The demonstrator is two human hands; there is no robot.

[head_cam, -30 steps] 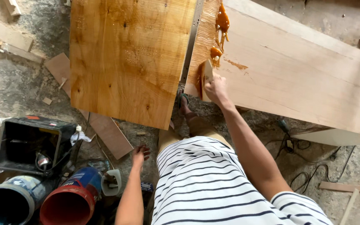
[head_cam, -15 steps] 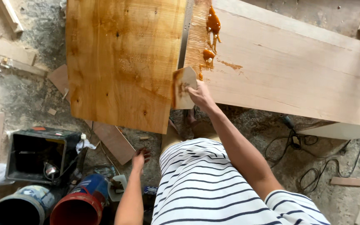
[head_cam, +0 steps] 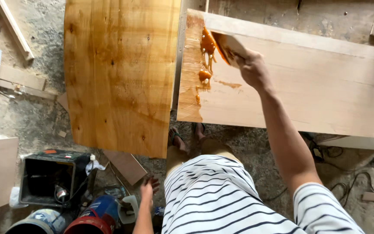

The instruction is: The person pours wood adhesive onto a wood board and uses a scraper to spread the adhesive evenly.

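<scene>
Right hand point(head_cam: 253, 69) is out at full reach over the pale wood panel point(head_cam: 317, 91), fingers wrapped closed around a flat scraper point(head_cam: 227, 47). The blade angles up and left of the fingers, its edge sitting on the panel right at the blob of amber glue point(head_cam: 207, 47). The flat, low tilt looks chosen to drag the glue thin rather than scoop it. Glue runs in a streak down the panel's left end, below and left of the fingers; that end already shows a combed, streaky coat. To the right of the fingers the panel is bare.

Left hand point(head_cam: 149, 187) hangs low by the hip, well apart from the panel, fingers loosely spread and holding nothing. It hovers just above a small white jug point(head_cam: 128, 208) and beside a red and blue bucket point(head_cam: 95, 216), probably kept close to the supplies.

The glossy orange-toned board point(head_cam: 122, 73) lies left of the scraper, edge to edge with the panel and not touched by either hand.
</scene>
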